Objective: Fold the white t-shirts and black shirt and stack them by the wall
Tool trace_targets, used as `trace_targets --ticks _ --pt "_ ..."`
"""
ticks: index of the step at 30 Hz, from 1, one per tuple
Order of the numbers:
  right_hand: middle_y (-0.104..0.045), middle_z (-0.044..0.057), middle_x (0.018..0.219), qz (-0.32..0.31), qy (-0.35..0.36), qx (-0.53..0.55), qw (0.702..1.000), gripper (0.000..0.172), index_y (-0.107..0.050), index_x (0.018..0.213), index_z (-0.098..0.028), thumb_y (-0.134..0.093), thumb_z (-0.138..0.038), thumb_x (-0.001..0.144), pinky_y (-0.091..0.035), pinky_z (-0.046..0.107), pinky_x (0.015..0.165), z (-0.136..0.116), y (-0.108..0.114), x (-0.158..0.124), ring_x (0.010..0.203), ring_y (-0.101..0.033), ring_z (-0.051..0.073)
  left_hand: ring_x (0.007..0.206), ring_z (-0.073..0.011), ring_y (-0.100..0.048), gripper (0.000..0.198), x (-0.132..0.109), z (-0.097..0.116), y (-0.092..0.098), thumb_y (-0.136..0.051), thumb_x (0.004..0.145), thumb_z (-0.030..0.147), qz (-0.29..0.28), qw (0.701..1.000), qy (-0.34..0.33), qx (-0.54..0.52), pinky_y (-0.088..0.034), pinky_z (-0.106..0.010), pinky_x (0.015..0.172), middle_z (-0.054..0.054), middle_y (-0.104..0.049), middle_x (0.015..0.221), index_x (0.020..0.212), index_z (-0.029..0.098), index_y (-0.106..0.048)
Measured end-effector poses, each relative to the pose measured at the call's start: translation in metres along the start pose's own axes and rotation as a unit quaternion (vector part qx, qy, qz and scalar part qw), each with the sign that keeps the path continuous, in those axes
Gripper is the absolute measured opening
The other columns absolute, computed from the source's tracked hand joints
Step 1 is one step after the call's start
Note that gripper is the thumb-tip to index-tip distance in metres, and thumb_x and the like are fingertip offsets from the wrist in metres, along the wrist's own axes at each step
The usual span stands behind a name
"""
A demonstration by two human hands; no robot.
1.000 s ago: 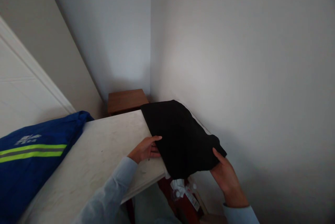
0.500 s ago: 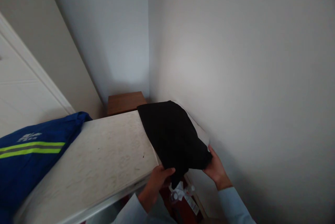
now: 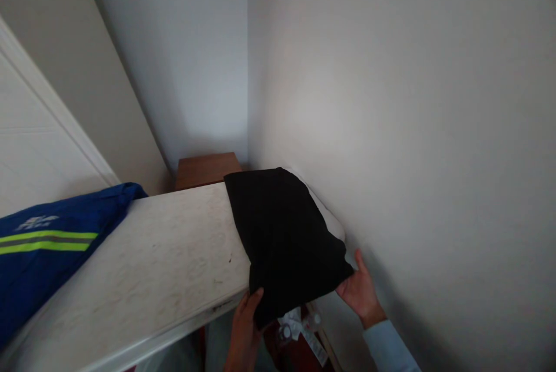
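We hold the folded black cloth [image 3: 284, 239] at the table [image 3: 165, 262] edge, left hand [image 3: 244, 325] pinching its near corner, right hand [image 3: 359, 292] cupping the other; we'd best keep both grips level.

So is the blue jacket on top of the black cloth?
No, the blue jacket lies at the table's far left, apart from the black cloth.

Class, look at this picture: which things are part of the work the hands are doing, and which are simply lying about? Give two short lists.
In the work:
black folded cloth, gripped at its near corners
left hand
right hand
white tabletop under the cloth

Lying about:
blue jacket with yellow stripes
brown wooden stand in the corner
crumpled wrappers below the table edge
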State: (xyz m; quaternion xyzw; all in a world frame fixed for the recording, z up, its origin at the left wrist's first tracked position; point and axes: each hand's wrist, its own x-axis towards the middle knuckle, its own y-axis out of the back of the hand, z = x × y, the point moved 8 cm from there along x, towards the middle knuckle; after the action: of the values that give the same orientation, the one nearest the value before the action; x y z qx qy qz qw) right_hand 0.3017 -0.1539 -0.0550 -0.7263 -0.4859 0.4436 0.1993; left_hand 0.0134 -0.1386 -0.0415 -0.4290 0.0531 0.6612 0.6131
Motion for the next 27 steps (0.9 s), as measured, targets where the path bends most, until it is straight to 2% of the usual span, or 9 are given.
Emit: trace_targets --ticks 3,6,10,13,17,19,25,27 --pt "-0.077 0.012 0.093 0.015 -0.040 -0.023 0.999 0.059 -0.075 0.093 -0.017 -0.045 -0.068 0.092 -0.058 0.041 0.089 -0.005 -0.009 0.003 0.101 -0.072 0.026 0.116 -0.0328 -0.064 0.028 0.000 -0.005 -0.004 -0.083 0.059 0.015 -0.022 1.000 0.005 0.015 -0.058 -0.037 0.088 -0.011 -0.074 0.107 0.085 0.020 -0.074" --pt "-0.077 0.010 0.084 0.018 -0.068 -0.062 0.996 0.062 -0.073 0.091 -0.016 -0.043 -0.070 0.092 -0.058 0.042 0.086 -0.015 -0.029 0.005 0.091 -0.074 0.025 0.107 -0.0334 -0.068 0.029 0.003 -0.019 -0.008 -0.084 0.062 0.019 -0.043 0.998 0.046 -0.030 -0.058 -0.038 0.084 -0.013 -0.075 0.103 0.089 0.015 -0.073" --pt "-0.077 0.011 0.094 -0.010 -0.132 -0.105 0.986 0.057 -0.071 0.105 -0.015 -0.051 -0.066 0.091 -0.055 0.043 0.093 -0.023 -0.057 0.008 0.100 -0.072 0.026 0.101 -0.0282 -0.071 0.023 0.009 -0.027 -0.005 -0.075 0.072 0.018 -0.031 0.993 0.053 -0.100 -0.059 -0.035 0.083 -0.011 -0.075 0.103 0.094 0.015 -0.071" --pt "-0.076 0.012 0.101 -0.035 -0.121 -0.146 0.981 0.053 -0.072 0.106 -0.015 -0.051 -0.062 0.092 -0.052 0.039 0.097 -0.033 -0.068 0.017 0.105 -0.070 0.025 0.090 -0.0256 -0.073 0.016 0.009 -0.025 -0.003 -0.068 0.077 0.014 -0.018 0.988 0.060 -0.144 -0.061 -0.038 0.078 -0.010 -0.076 0.098 0.093 0.015 -0.067" --pt "-0.076 0.006 0.106 -0.034 -0.021 -0.179 0.983 0.036 -0.073 0.106 -0.020 -0.055 -0.048 0.093 -0.050 0.035 0.101 -0.056 -0.069 0.035 0.105 -0.070 0.021 0.077 -0.0234 -0.073 0.012 0.007 -0.027 -0.001 -0.065 0.078 0.009 0.010 0.980 0.080 -0.181 -0.061 -0.036 0.066 -0.009 -0.076 0.090 0.089 0.014 -0.064" --pt "-0.076 0.005 0.106 -0.025 -0.002 -0.194 0.981 0.032 -0.073 0.107 -0.021 -0.058 -0.045 0.091 -0.050 0.036 0.100 -0.064 -0.068 0.041 0.102 -0.071 0.021 0.076 -0.0231 -0.072 0.013 0.009 -0.030 0.001 -0.066 0.077 0.010 0.015 0.983 0.083 -0.166 -0.061 -0.035 0.065 -0.009 -0.075 0.090 0.089 0.014 -0.065" --pt "-0.077 0.008 0.090 0.014 -0.059 -0.226 0.972 0.040 -0.074 0.091 -0.018 -0.055 -0.053 0.092 -0.053 0.037 0.093 -0.075 -0.070 0.047 0.088 -0.073 0.023 0.079 -0.0245 -0.070 0.015 0.019 -0.037 0.013 -0.074 0.070 0.013 0.010 0.994 0.066 -0.087 -0.061 -0.036 0.064 -0.009 -0.073 0.090 0.083 0.013 -0.067" --pt "-0.077 0.008 0.090 0.027 -0.086 -0.226 0.970 0.038 -0.074 0.093 -0.016 -0.059 -0.051 0.091 -0.054 0.035 0.091 -0.074 -0.071 0.048 0.084 -0.073 0.021 0.082 -0.0259 -0.070 0.017 0.021 -0.038 0.015 -0.076 0.068 0.014 0.010 0.995 0.070 -0.071 -0.061 -0.038 0.064 -0.009 -0.073 0.092 0.083 0.013 -0.067"
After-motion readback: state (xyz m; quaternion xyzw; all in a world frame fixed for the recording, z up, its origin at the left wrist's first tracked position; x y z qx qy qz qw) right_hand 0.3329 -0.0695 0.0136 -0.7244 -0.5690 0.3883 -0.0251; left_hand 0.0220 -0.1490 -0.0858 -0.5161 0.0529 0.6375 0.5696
